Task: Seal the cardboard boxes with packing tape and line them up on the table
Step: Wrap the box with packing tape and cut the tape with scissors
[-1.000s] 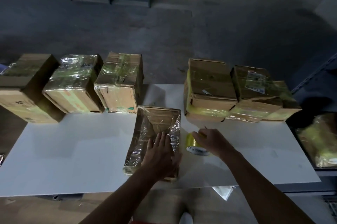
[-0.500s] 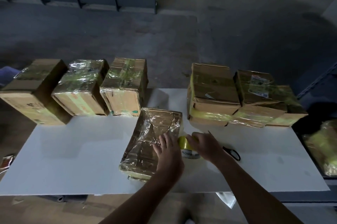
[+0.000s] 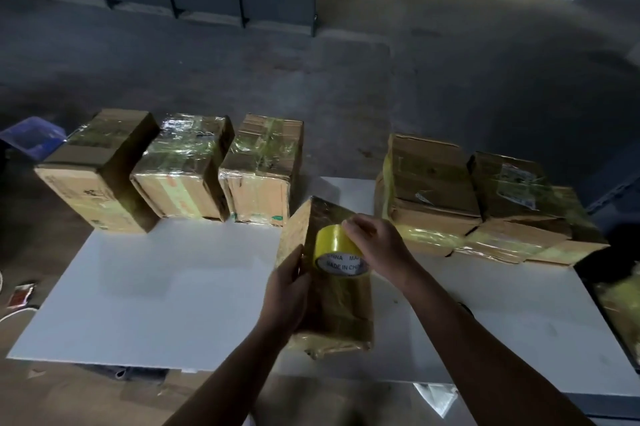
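Near the front middle of the flat white table, a brown cardboard box wrapped in glossy clear tape stands tipped up on one long side. The left hand grips the box's left side, thumb lying along the cardboard. The right hand holds a roll of yellow packing tape, fingers curled over its top. The roll seems to touch the box, though the dim light makes contact uncertain. Three taped boxes line the far left edge, and a cluster of other boxes sits far right.
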A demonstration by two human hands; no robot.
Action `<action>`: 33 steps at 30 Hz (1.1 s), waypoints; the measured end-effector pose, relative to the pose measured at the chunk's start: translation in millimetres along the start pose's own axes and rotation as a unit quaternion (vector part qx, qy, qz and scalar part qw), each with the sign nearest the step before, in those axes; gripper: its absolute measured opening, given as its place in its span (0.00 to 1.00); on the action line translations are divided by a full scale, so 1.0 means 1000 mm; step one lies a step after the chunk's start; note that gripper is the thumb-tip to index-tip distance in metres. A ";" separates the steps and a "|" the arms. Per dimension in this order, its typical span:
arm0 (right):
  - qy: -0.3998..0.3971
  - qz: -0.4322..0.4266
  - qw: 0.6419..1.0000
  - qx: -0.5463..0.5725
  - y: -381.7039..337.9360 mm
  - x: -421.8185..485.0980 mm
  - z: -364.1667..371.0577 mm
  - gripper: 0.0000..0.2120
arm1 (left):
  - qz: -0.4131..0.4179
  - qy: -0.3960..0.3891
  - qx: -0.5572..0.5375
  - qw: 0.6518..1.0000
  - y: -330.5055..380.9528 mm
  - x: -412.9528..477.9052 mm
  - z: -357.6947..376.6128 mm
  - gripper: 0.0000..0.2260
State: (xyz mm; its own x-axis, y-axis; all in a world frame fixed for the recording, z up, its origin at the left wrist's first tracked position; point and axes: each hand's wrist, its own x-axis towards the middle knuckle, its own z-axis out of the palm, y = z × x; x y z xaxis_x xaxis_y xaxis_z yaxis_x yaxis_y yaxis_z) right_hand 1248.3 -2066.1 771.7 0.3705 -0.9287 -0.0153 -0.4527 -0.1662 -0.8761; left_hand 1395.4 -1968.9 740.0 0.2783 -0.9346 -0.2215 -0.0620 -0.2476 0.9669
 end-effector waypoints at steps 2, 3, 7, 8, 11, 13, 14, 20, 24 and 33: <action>-0.008 0.007 0.999 0.039 0.002 0.004 0.009 0.09 | -0.010 -0.001 -0.052 0.999 0.002 0.001 -0.015 0.21; -0.019 0.005 0.999 0.037 0.002 0.006 0.015 0.08 | -0.002 0.000 -0.048 0.999 0.001 0.002 -0.021 0.23; -0.046 -0.013 0.998 -0.047 -0.005 0.012 0.039 0.11 | 0.073 0.006 0.184 0.980 -0.018 0.007 -0.038 0.27; -0.050 -0.017 0.997 -0.058 -0.007 0.014 0.044 0.13 | 0.080 0.005 0.241 0.967 -0.023 0.010 -0.043 0.26; -0.062 -0.024 0.992 -0.104 -0.016 0.020 0.058 0.17 | 0.075 -0.022 0.449 0.890 -0.032 0.022 -0.064 0.25; -0.069 -0.036 0.986 -0.148 -0.023 0.023 0.066 0.17 | 0.076 -0.041 0.545 0.834 -0.032 0.027 -0.074 0.24; -0.073 -0.046 0.982 -0.169 -0.027 0.024 0.067 0.17 | 0.073 -0.047 0.569 0.818 -0.031 0.028 -0.076 0.24; -0.008 -0.003 0.958 -0.288 -0.020 0.019 0.020 0.21 | 0.068 -0.052 0.592 0.801 -0.031 0.031 -0.078 0.30; 0.009 0.020 0.952 -0.306 -0.010 0.012 0.017 0.22 | 0.122 -0.047 0.603 0.787 -0.030 0.032 -0.071 0.26; 0.021 0.015 0.953 -0.303 -0.009 0.009 0.021 0.21 | 0.206 -0.086 0.533 0.816 -0.036 0.020 -0.044 0.27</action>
State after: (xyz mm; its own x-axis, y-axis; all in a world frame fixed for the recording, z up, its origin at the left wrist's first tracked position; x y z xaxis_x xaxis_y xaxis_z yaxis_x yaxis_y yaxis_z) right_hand 1272.8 -2066.4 769.7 0.3227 -0.9465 -0.0053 -0.8527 -0.2883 -0.4356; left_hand 1445.7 -1967.1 706.3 -0.1090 -0.9940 -0.0087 -0.9408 0.1003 0.3237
